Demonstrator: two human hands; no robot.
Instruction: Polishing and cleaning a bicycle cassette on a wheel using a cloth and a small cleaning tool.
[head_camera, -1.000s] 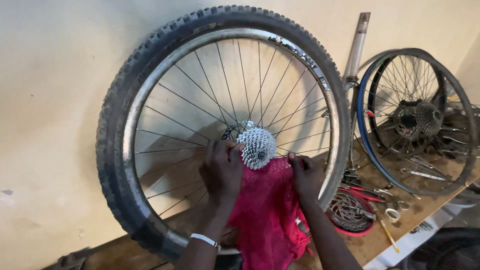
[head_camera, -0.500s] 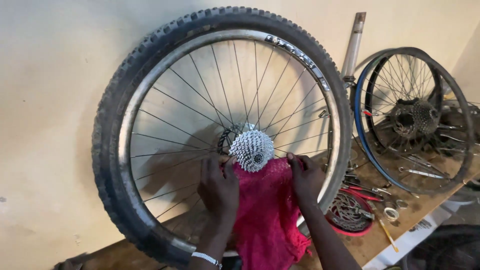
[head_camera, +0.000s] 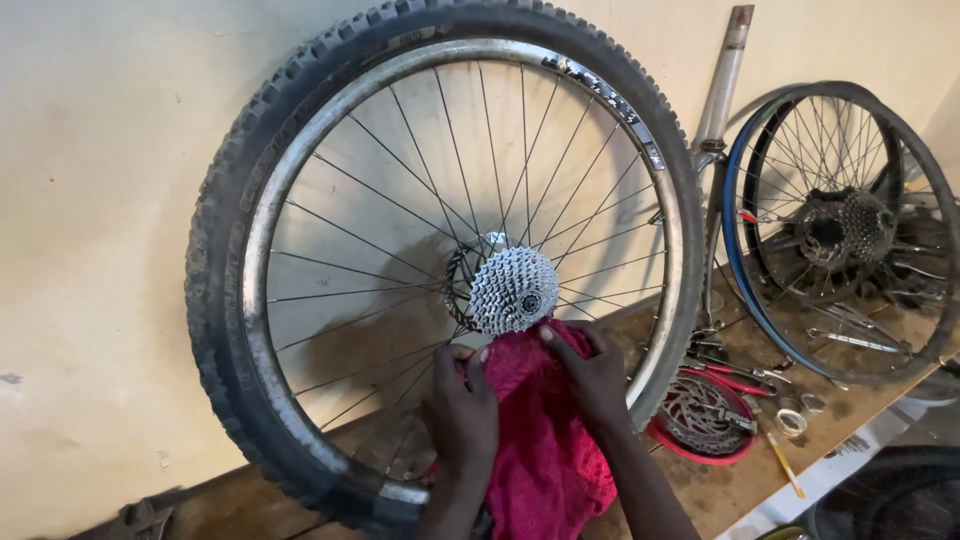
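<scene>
Both hands gripped the red rag (head_camera: 540, 440) just below the cassette (head_camera: 514, 290): left hand (head_camera: 462, 405) and right hand (head_camera: 592, 375) fingers clamped on cloth, pulled taut to floss between cogs. Wheel (head_camera: 440, 250) leaned on wall.

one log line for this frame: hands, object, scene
left hand: grips red rag | right hand: grips rag just below cassette | wheel: upright against wall | second wheel: right, on bench

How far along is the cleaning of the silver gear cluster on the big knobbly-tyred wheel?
Done: the silver stepped gear cluster looks bright, unlike the dark cluster on the blue-rimmed wheel. In hand: both hands, left and right, hold a red cloth just under it. Left: cannot tell; its hidden side is unseen.
</scene>
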